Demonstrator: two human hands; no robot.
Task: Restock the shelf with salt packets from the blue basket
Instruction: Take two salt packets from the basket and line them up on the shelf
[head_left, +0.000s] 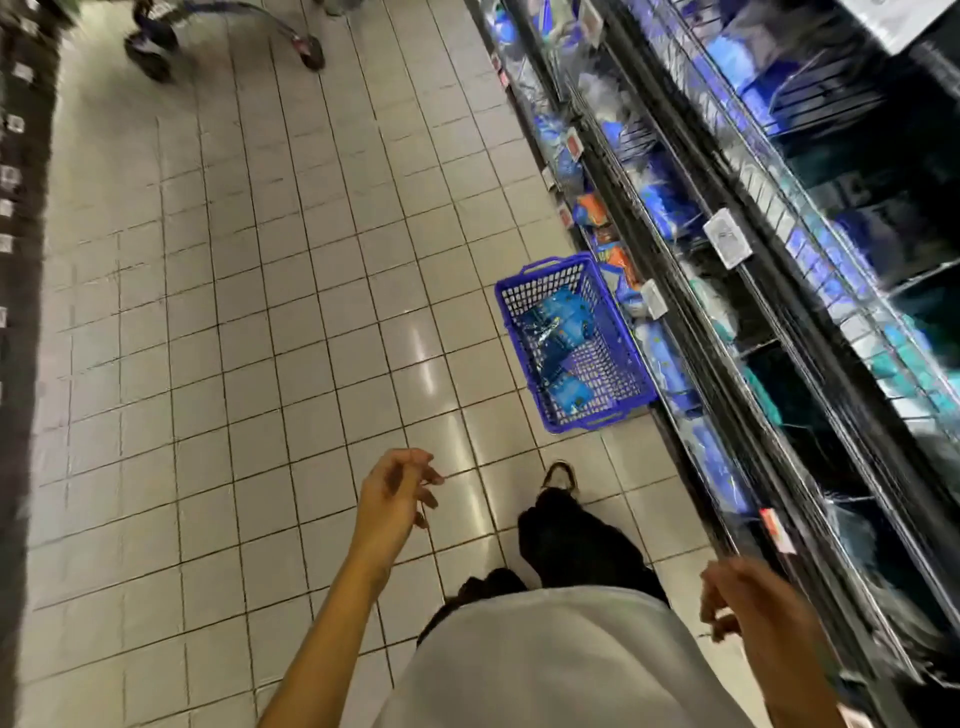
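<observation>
A blue plastic basket (618, 358) stands on the tiled floor against the foot of the shelf, ahead of me and to the right. Several blue salt packets (558, 325) lie inside it. The shelf (727, 332) runs along the right side, with blue and white packets on its lower levels. My left hand (397, 491) hangs over the floor below the basket, fingers loosely curled, holding nothing. My right hand (748, 603) is low at the right next to the shelf edge, fingers loosely curled and holding nothing.
Pale tiled floor (260, 312) fills the aisle. A trolley's wheels (156, 52) show at the top left. A dark shelf edge with price tags (15, 208) runs down the left. White price labels (727, 244) stick out from the right shelf. My shoe (560, 475) points at the basket.
</observation>
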